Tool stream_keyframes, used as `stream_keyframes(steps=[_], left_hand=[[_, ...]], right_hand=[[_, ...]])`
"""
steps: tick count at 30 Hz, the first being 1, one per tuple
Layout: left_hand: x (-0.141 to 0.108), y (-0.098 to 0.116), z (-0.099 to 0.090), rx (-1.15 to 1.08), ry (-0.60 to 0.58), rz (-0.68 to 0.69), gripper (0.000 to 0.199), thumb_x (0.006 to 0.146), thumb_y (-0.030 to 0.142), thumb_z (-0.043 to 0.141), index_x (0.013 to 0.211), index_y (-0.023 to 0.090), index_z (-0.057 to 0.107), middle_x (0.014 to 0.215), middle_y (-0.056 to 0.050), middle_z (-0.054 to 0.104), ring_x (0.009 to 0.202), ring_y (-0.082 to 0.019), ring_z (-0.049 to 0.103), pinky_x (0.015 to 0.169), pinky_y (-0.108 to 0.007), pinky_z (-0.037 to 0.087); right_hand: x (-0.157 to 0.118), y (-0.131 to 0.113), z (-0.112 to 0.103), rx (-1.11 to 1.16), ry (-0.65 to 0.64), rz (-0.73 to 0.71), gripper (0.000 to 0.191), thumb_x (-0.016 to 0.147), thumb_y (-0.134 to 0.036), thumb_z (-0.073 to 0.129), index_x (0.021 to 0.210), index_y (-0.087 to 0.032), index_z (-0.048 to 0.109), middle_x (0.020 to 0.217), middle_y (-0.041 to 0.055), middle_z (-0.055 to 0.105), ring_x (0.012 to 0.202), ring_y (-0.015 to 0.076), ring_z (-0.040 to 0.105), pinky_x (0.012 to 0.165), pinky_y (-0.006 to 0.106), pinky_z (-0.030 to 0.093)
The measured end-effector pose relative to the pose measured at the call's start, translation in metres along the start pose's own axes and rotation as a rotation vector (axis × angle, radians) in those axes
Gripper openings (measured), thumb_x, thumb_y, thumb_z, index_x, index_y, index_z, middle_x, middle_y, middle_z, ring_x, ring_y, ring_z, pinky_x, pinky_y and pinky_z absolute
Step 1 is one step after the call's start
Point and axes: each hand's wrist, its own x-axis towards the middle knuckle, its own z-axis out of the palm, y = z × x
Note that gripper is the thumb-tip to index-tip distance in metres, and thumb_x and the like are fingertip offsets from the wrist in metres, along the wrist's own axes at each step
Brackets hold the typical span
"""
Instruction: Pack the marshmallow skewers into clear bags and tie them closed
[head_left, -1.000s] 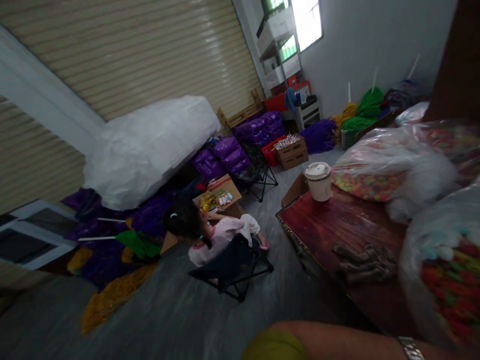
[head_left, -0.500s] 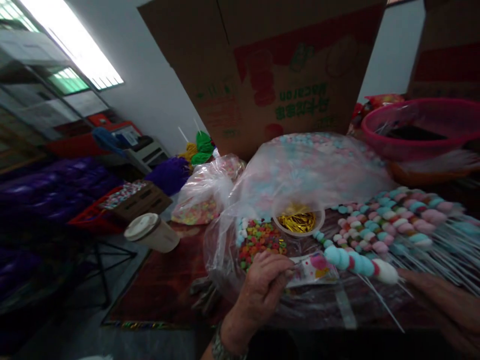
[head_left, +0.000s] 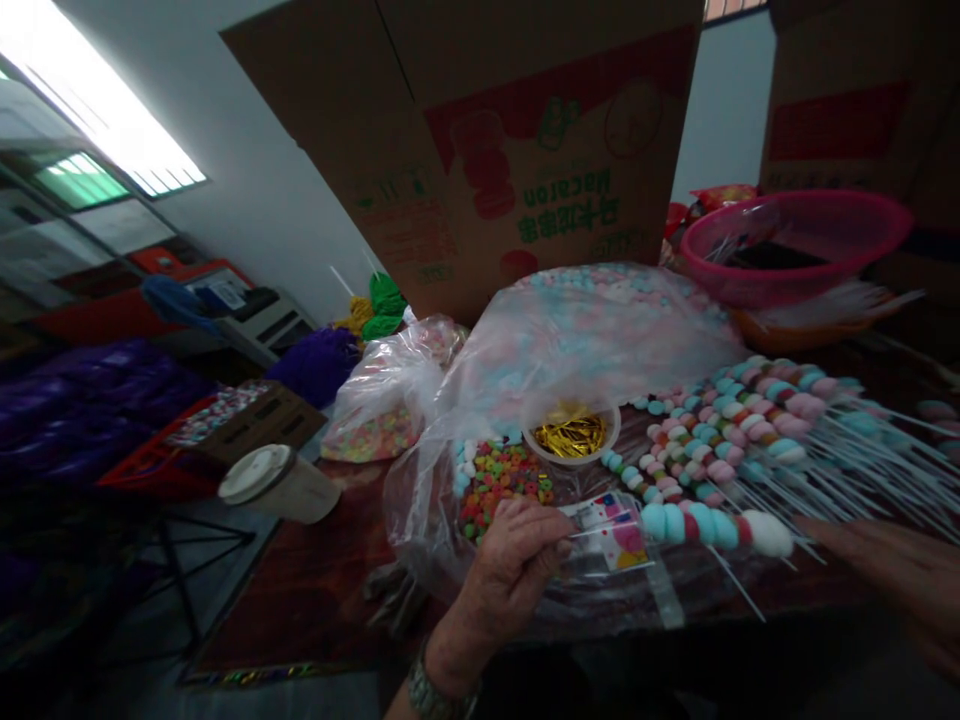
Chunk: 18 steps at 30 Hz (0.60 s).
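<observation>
The left grip (head_left: 510, 575) pinches a small printed packet (head_left: 609, 535) at six o'clock, while the right grip (head_left: 885, 580) lies open at four o'clock beside the pastel candy skewers (head_left: 720, 470), which lie loose and could scatter if that hand brushes them.

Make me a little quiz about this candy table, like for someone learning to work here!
1. True or false: the left hand is holding a small printed wrapper.

2. What is in the small round tub?
A. Green yarn
B. Gold foil strips
C. Red beads

3. Fill in the blank: the plastic basin at the back of the table is ____.

Key: 1. True; 2. B; 3. pink
</observation>
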Motion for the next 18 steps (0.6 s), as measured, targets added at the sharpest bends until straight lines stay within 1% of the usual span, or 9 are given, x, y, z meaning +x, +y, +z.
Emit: stream_keyframes(steps=[1, 3, 6, 8, 11, 14, 16, 18], left_hand=[[0.0, 0.0, 0.001, -0.003, 0.009, 0.001, 0.018, 0.088, 0.016, 0.05, 0.102, 0.02, 0.06, 0.094, -0.005, 0.066, 0.086, -0.018, 0.057, 0.083, -0.034, 0.037], [0.001, 0.0, 0.003, 0.004, 0.03, -0.006, 0.017, 0.088, 0.017, 0.05, 0.101, 0.02, 0.06, 0.094, -0.005, 0.066, 0.087, -0.018, 0.058, 0.084, -0.034, 0.037], [0.004, 0.001, 0.005, 0.051, 0.024, -0.013, 0.016, 0.087, 0.016, 0.05, 0.099, 0.019, 0.06, 0.092, -0.004, 0.066, 0.086, -0.018, 0.058, 0.082, -0.033, 0.037], [0.008, 0.002, 0.006, 0.111, -0.014, -0.006, 0.016, 0.087, 0.016, 0.049, 0.098, 0.019, 0.061, 0.092, -0.004, 0.066, 0.084, -0.018, 0.057, 0.08, -0.033, 0.036], [0.014, 0.003, 0.009, 0.186, -0.065, 0.004, 0.016, 0.086, 0.015, 0.049, 0.095, 0.019, 0.061, 0.09, -0.003, 0.067, 0.081, -0.017, 0.055, 0.077, -0.033, 0.035], [0.017, 0.002, 0.01, 0.149, -0.063, 0.004, 0.014, 0.088, 0.016, 0.048, 0.095, 0.018, 0.06, 0.089, -0.003, 0.066, 0.081, -0.017, 0.055, 0.078, -0.032, 0.035], [0.017, 0.002, 0.01, 0.104, -0.066, -0.002, 0.015, 0.088, 0.018, 0.048, 0.096, 0.019, 0.06, 0.089, -0.003, 0.066, 0.082, -0.016, 0.055, 0.078, -0.032, 0.035], [0.016, 0.002, 0.01, 0.076, -0.095, -0.007, 0.016, 0.089, 0.019, 0.047, 0.096, 0.019, 0.061, 0.089, -0.004, 0.066, 0.083, -0.017, 0.054, 0.08, -0.032, 0.036]], right_hand=[[0.002, -0.002, -0.001, -0.013, -0.02, -0.046, 0.066, 0.082, -0.011, 0.033, 0.141, -0.04, 0.026, 0.108, 0.0005, 0.063, 0.09, 0.0217, 0.064, 0.074, 0.03, 0.057], [0.004, -0.006, -0.002, -0.052, -0.02, -0.08, 0.069, 0.082, -0.01, 0.032, 0.143, -0.037, 0.018, 0.104, 0.0025, 0.065, 0.087, 0.0219, 0.065, 0.071, 0.031, 0.058], [0.002, -0.008, -0.001, -0.068, -0.015, -0.1, 0.07, 0.08, -0.008, 0.032, 0.144, -0.035, 0.019, 0.1, 0.003, 0.066, 0.083, 0.0213, 0.066, 0.069, 0.029, 0.058], [0.002, -0.007, 0.0, -0.045, -0.027, -0.113, 0.069, 0.08, -0.008, 0.033, 0.143, -0.034, 0.023, 0.102, 0.0025, 0.066, 0.085, 0.0202, 0.066, 0.071, 0.027, 0.057], [0.005, -0.006, -0.003, 0.032, -0.029, -0.13, 0.058, 0.081, -0.009, 0.036, 0.135, -0.03, 0.038, 0.103, 0.0018, 0.066, 0.089, 0.0173, 0.065, 0.078, 0.023, 0.054], [0.011, -0.006, -0.007, 0.063, -0.014, -0.134, 0.045, 0.081, -0.01, 0.038, 0.121, -0.025, 0.052, 0.1, 0.0018, 0.067, 0.087, 0.015, 0.065, 0.079, 0.019, 0.051], [0.013, -0.007, -0.009, 0.052, -0.015, -0.14, 0.04, 0.081, -0.01, 0.038, 0.114, -0.024, 0.057, 0.097, 0.0016, 0.068, 0.085, 0.0145, 0.066, 0.079, 0.019, 0.051], [0.013, -0.007, -0.01, 0.052, -0.014, -0.156, 0.038, 0.081, -0.01, 0.037, 0.109, -0.024, 0.058, 0.095, 0.0007, 0.069, 0.083, 0.0137, 0.066, 0.076, 0.018, 0.051]])
